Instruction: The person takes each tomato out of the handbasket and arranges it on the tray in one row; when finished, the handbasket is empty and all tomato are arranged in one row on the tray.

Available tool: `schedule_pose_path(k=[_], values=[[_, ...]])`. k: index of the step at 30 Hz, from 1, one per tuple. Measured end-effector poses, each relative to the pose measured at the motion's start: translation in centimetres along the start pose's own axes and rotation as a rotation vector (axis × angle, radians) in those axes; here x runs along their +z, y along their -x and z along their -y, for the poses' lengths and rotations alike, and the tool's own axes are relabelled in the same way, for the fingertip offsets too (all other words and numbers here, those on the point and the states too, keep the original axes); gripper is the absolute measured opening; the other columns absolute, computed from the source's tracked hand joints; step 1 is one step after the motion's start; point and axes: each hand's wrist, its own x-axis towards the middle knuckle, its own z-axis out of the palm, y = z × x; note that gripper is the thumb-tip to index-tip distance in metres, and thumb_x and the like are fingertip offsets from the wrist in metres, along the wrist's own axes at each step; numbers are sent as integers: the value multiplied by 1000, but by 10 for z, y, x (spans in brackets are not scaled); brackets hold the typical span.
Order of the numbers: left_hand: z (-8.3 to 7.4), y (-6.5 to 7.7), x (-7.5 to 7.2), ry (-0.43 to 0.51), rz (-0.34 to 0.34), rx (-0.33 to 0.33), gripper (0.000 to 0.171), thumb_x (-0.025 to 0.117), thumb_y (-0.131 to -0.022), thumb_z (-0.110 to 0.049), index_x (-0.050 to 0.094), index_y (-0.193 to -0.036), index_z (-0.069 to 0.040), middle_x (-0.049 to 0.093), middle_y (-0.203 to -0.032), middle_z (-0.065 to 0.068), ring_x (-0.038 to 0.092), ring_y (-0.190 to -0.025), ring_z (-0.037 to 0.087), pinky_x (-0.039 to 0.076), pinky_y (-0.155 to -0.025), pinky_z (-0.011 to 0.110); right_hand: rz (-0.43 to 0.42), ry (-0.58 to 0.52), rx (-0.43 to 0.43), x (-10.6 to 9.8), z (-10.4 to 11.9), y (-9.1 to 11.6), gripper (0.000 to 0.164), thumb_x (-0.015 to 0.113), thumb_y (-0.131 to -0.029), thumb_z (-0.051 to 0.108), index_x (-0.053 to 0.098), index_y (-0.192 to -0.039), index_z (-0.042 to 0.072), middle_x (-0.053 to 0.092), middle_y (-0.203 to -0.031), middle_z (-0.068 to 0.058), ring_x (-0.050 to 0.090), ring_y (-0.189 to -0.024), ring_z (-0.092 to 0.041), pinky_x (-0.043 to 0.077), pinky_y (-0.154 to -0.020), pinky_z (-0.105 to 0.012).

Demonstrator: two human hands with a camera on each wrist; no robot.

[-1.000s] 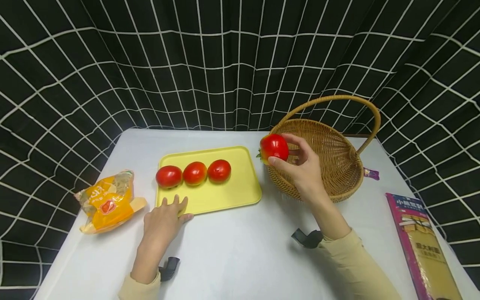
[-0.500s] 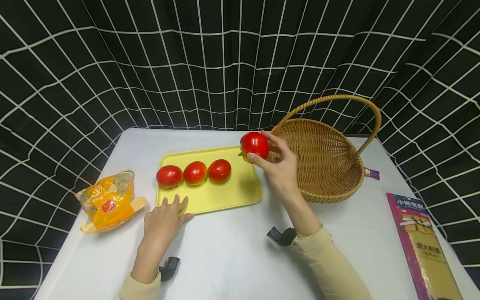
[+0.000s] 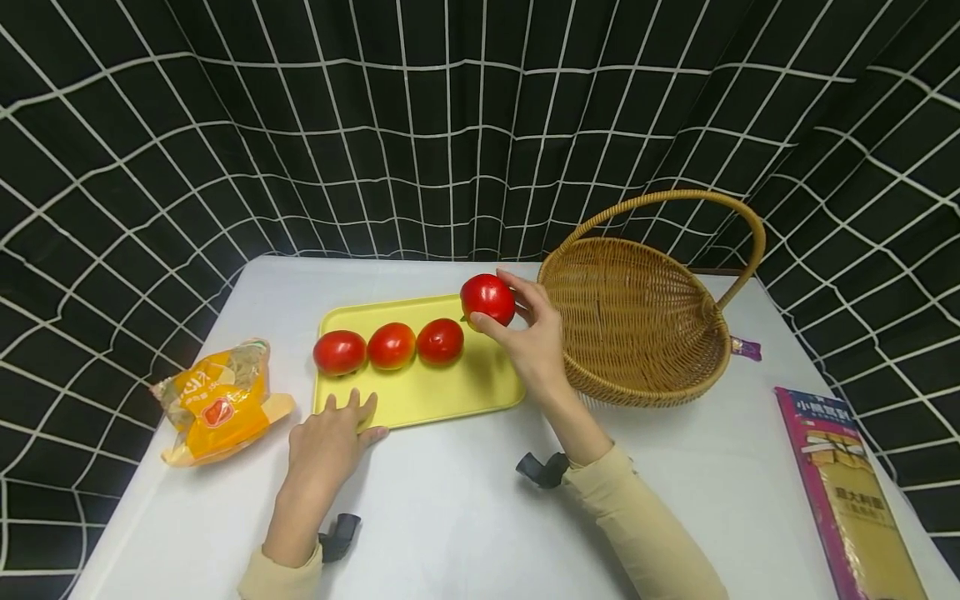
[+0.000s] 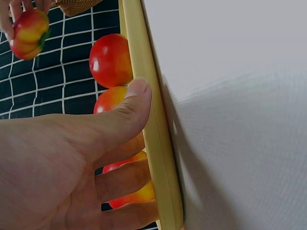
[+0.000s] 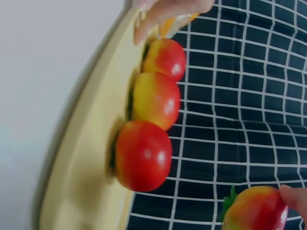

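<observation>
Between the thumb and fingers of my right hand (image 3: 535, 337) is a red tomato (image 3: 487, 301) with yellow patches and a green calyx. It is held over the right part of the yellow tray (image 3: 480, 392), at the upper right. Three more tomatoes lie in a row on the tray: one at the left (image 3: 340, 352), one in the middle (image 3: 392, 346) and one at the right (image 3: 440, 342). My left hand (image 3: 326, 442) rests on the tray's near left edge, fingers spread. In the left wrist view its thumb (image 4: 136, 98) touches the rim.
Right of the tray stands a wicker basket (image 3: 637, 325) with a tall handle. An orange food bag (image 3: 221, 408) lies left of the tray. A pink and yellow pasta packet (image 3: 851, 492) is at the far right. A small purple packet (image 3: 745, 348) sits beside the basket.
My right hand has carried the tomato leftward, from in front of the basket to over the tray's right part. The left hand and the row of tomatoes have stayed put.
</observation>
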Motion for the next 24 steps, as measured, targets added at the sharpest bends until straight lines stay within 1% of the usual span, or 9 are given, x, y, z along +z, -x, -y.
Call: schedule_pose_path(k=[2, 6, 11, 17, 20, 24], values=[[0, 0, 0, -3, 0, 0, 63, 76, -97, -38, 59, -153, -14, 52, -157, 25, 55, -132, 62, 56, -89, 66, 13, 30, 18, 2, -3, 0, 64, 86, -87, 9, 63, -147, 10, 59, -141, -12, 58, -136, -31, 46, -119, -46], [0, 0, 0, -3, -1, 0, 63, 76, -97, -38, 59, -152, -14, 52, -157, 25, 56, -131, 63, 56, -88, 66, 37, 78, 41, 8, -11, 0, 64, 84, -89, 7, 60, -149, 7, 56, -143, -15, 55, -138, -33, 47, -120, -47], [0, 0, 0, -5, -5, 4, 63, 77, -96, -38, 59, -152, -14, 52, -157, 25, 56, -131, 62, 56, -88, 67, 26, 177, 48, 14, -21, -2, 65, 83, -89, 3, 59, -149, 5, 54, -147, -19, 54, -140, -36, 47, -119, -51], [-1, -1, 0, -6, 4, -2, 63, 76, -97, -38, 58, -153, -14, 52, -157, 25, 55, -133, 62, 55, -90, 68, 27, 291, 90, 18, -33, -3, 66, 82, -89, 2, 58, -151, 7, 55, -149, -18, 53, -142, -38, 43, -122, -54], [-1, -1, 0, -8, 6, -3, 63, 77, -96, -38, 59, -153, -15, 52, -157, 26, 55, -132, 62, 55, -90, 67, 33, 319, 120, 19, -39, -5, 67, 81, -90, 3, 57, -152, 8, 54, -150, -17, 52, -144, -38, 40, -124, -55], [-1, -1, 0, -10, 0, -1, 64, 77, -96, -37, 59, -152, -14, 52, -156, 27, 56, -131, 63, 56, -89, 67, 49, 354, 159, 19, -49, -7, 67, 81, -91, 3, 56, -153, 8, 54, -150, -18, 52, -144, -39, 39, -124, -55]])
